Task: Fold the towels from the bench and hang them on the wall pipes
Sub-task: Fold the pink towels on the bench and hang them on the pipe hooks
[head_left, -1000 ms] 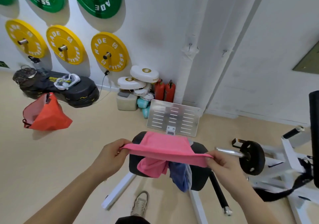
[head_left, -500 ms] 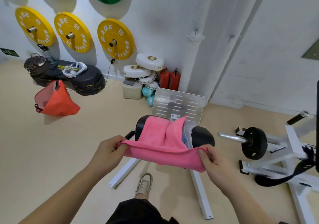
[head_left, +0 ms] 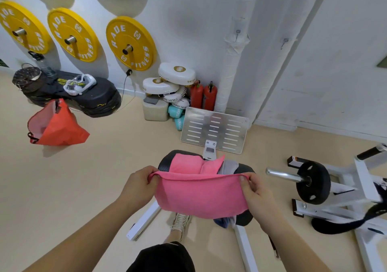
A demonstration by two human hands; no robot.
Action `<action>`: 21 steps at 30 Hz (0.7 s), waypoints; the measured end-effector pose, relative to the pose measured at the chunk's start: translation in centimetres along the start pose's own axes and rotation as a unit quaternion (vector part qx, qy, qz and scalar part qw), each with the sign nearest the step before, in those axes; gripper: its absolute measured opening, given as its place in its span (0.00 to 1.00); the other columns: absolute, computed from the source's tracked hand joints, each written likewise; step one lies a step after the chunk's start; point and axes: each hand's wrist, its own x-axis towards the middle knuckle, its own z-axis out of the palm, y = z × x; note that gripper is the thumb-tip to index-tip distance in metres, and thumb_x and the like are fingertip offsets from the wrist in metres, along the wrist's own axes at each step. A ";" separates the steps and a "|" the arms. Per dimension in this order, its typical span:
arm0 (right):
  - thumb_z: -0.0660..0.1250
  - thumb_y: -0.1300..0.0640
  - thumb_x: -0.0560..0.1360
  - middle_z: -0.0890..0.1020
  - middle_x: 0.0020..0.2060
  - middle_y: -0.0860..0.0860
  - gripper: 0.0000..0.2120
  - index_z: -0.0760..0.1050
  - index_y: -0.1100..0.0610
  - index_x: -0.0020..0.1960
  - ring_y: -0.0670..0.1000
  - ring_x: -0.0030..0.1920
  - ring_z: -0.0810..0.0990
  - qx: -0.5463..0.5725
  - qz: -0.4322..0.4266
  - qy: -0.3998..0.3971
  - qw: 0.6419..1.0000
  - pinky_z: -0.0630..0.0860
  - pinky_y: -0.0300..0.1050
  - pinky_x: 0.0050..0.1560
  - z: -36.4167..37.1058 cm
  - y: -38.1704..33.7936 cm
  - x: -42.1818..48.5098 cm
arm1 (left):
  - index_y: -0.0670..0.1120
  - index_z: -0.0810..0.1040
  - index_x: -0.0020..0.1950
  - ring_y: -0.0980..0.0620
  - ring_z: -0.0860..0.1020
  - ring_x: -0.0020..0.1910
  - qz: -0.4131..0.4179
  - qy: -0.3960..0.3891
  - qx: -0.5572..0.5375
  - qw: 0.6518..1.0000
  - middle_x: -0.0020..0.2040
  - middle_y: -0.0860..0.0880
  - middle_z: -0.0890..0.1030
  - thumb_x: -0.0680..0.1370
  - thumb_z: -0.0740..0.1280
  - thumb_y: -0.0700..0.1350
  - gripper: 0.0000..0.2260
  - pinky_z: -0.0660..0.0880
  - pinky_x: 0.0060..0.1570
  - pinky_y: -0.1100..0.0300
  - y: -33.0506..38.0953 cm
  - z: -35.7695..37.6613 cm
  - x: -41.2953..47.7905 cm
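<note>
Pink towel (head_left: pixel 201 196): held up between both hands, stretched level along its top edge, lower part hanging in a folded flap in front of the bench.

Left hand (head_left: pixel 139 184): clenched on the towel's left top corner, thumb on the near face, fingers curled behind.

Right hand (head_left: pixel 254 190): pinching the right top corner, thumb on top, fingers folded under the cloth.

Bench pad (head_left: pixel 165 163): black, directly beyond both hands, mostly covered.

Second pink towel (head_left: pixel 188 163): draped over the pad just beyond the held towel, one corner standing up.

Grey towel (head_left: pixel 229 167): on the pad, just beyond the right hand, beside the second pink towel.

Blue cloth (head_left: pixel 222 222): a small part showing below the held towel, nearer the right hand; its full shape is hidden.

Wall pipes (head_left: pixel 236 47): white, upright, well beyond the right hand.

Metal footplate (head_left: pixel 215 129): slotted, tilted, beyond the bench.

Yellow weight plates (head_left: pixel 130 42): on wall pegs, far beyond the left hand.

Orange bag (head_left: pixel 56 127): on the floor, well to the left of the left hand.
</note>
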 end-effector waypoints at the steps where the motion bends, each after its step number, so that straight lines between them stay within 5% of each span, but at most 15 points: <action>1: 0.61 0.48 0.84 0.82 0.46 0.57 0.10 0.78 0.47 0.47 0.46 0.43 0.77 -0.004 0.007 -0.003 1.000 0.74 0.48 0.48 0.3 0.0 1.7 | 0.53 0.82 0.47 0.52 0.80 0.42 -0.003 -0.005 0.007 1.000 0.40 0.53 0.83 0.80 0.62 0.42 0.11 0.75 0.41 0.56 0.2 0.3 1.8; 12: 0.62 0.54 0.83 0.84 0.45 0.54 0.08 0.79 0.51 0.50 0.53 0.46 0.81 0.004 0.164 0.093 0.982 0.76 0.49 0.46 3.4 0.6 19.1 | 0.46 0.81 0.47 0.50 0.77 0.41 -0.027 -0.107 0.078 0.991 0.40 0.52 0.80 0.80 0.64 0.44 0.07 0.68 0.39 0.61 0.7 5.0 21.5; 18: 0.62 0.55 0.82 0.83 0.42 0.50 0.09 0.79 0.53 0.47 0.53 0.43 0.79 -0.073 0.227 0.062 0.969 0.76 0.49 0.48 4.2 2.5 23.6 | 0.50 0.72 0.36 0.52 0.74 0.36 -0.074 -0.159 0.126 0.976 0.35 0.52 0.76 0.80 0.64 0.45 0.12 0.65 0.32 0.63 -0.4 7.8 28.1; 21: 0.62 0.54 0.83 0.83 0.51 0.52 0.11 0.77 0.54 0.63 0.53 0.51 0.80 -0.107 0.261 0.031 0.959 0.77 0.50 0.55 4.5 3.5 24.3 | 0.49 0.73 0.39 0.52 0.75 0.38 -0.119 -0.206 0.161 0.958 0.39 0.51 0.78 0.80 0.63 0.47 0.09 0.69 0.35 0.60 -1.4 9.2 29.2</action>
